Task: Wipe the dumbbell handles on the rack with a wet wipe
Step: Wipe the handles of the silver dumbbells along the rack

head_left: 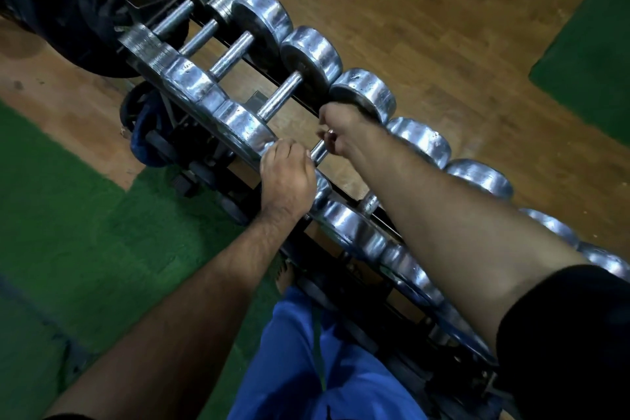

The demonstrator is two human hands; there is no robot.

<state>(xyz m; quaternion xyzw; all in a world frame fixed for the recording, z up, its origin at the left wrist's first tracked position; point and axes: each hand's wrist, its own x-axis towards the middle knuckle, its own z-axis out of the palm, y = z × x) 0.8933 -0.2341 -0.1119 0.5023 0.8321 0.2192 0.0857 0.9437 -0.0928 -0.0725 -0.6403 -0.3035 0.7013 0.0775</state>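
Dumbbell (318, 150), chrome, on rack (347, 181) mid-row: likely heavy, rigid, handle probably grippy from its knurling, best held at that bar; right hand (341, 133) curled round handle, wipe not visible; left hand (288, 177) resting curled over near head.

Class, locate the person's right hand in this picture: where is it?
In the head view, the right hand sits at centre, gripping a dumbbell handle on the rack, just right of the left hand.

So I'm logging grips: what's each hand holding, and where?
Both are on one dumbbell: right hand grips the handle's far part, left hand curls over its near end. No wipe visible.
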